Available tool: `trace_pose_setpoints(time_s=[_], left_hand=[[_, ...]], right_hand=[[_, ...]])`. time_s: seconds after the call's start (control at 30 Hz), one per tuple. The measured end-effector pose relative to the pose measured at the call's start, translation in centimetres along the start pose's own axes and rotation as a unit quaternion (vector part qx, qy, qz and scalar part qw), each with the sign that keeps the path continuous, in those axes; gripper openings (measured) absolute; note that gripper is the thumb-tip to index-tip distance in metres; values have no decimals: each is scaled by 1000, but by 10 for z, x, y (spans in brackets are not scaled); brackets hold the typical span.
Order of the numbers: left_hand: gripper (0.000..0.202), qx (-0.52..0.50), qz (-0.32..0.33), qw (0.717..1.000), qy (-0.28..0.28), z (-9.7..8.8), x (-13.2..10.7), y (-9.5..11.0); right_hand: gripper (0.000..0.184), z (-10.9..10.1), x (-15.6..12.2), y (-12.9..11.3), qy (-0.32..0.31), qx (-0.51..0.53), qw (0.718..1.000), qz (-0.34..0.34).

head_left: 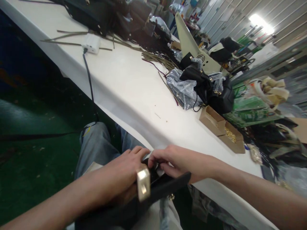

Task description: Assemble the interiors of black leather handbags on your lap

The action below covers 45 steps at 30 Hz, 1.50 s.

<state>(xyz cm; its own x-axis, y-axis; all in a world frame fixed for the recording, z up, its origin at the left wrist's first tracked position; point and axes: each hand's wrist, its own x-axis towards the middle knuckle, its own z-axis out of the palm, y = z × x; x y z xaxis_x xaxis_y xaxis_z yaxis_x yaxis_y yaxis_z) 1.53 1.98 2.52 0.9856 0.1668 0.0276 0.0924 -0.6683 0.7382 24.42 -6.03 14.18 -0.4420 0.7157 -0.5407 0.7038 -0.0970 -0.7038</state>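
Observation:
A black handbag (pixel 124 212) with a bright gold clasp (pixel 143 184) rests on my lap, below the table edge. My left hand (pixel 129 166) is closed on the bag's upper edge, its fingertips over the opening and the thumb side hidden. Curled fingers of my right hand (pixel 166 159) reach into the opening from the other side, close to the left fingertips. Something pale shows beneath them, but I cannot make out what they grip. A black flap or strap (pixel 171 187) sticks out under my right wrist.
Along the white table (pixel 134 83) lie a white power bank (pixel 91 43) with a cable, several brown strips (pixel 158 58), black bags (pixel 217 95) with clear plastic (pixel 182 88), and a cardboard box (pixel 231 137) holding small gold parts. My jeans-covered knee (pixel 94 140) is beside the table edge.

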Motion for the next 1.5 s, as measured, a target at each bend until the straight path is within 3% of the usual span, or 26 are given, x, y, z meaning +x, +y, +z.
trace_pose_setpoints(time_s=[0.1, 0.2, 0.3, 0.37, 0.43, 0.57, 0.63, 0.73, 0.8, 0.83, 0.9, 1.0, 1.07, 1.13, 1.23, 1.33, 1.4, 1.5], left_hand=[[42, 203, -28, 975, 84, 28, -16, 23], [45, 255, -89, 951, 152, 48, -31, 40], [47, 272, -122, 938, 179, 50, -39, 46], [50, 264, -100, 945, 165, 49, -41, 44], [55, 247, -86, 959, 106, 51, -42, 39], [63, 237, -185, 954, 5, 52, -47, 30], [62, 176, -193, 965, 1, 42, -49, 28], [55, -51, -178, 982, 35, 13, -46, 20], [49, -208, -218, 952, 55, -7, -36, 13], [50, -282, -254, 923, 57, -14, -30, 10], [54, -340, -295, 891, 56, -20, -16, 7], [45, -389, -356, 847, 75, -15, 3, 14], [52, -416, -390, 815, 102, -6, 13, 24], [58, -444, -417, 783, 126, 3, 18, 31], [49, -481, -444, 741, 149, 15, 18, 34], [44, -504, -442, 723, 169, 25, 15, 33], [45, -518, -424, 720, 180, 27, 15, 33], [51, -552, -395, 714, 175, 25, 16, 35]], right_hand=[[32, 6, 22, 15, 21, -101, 995, -12], [27, 8, 34, 18, 12, -149, 989, -6], [25, 2, 39, 12, 11, -197, 980, 6], [25, -4, 42, 7, 12, -218, 976, 6], [25, -9, 45, 2, 11, -229, 973, -5], [25, -12, 54, -5, 10, -263, 964, -35], [25, -14, 61, -6, 13, -300, 952, -51], [29, -22, 73, -6, 10, -363, 926, -103], [25, -33, 82, -6, 5, -402, 904, -143], [21, -40, 88, -7, 2, -424, 891, -161], [16, -51, 98, -11, -6, -483, 854, -192], [19, -61, 113, -16, -24, -579, 780, -238], [18, -60, 119, -16, -25, -603, 756, -254], [17, -54, 119, -14, -19, -596, 759, -263], [20, -42, 107, -10, -5, -576, 769, -276], [20, -30, 87, -19, 41, -564, 786, -249], [17, -18, 73, -32, 57, -536, 822, -185], [9, 7, 55, -48, 18, -441, 897, -5]])
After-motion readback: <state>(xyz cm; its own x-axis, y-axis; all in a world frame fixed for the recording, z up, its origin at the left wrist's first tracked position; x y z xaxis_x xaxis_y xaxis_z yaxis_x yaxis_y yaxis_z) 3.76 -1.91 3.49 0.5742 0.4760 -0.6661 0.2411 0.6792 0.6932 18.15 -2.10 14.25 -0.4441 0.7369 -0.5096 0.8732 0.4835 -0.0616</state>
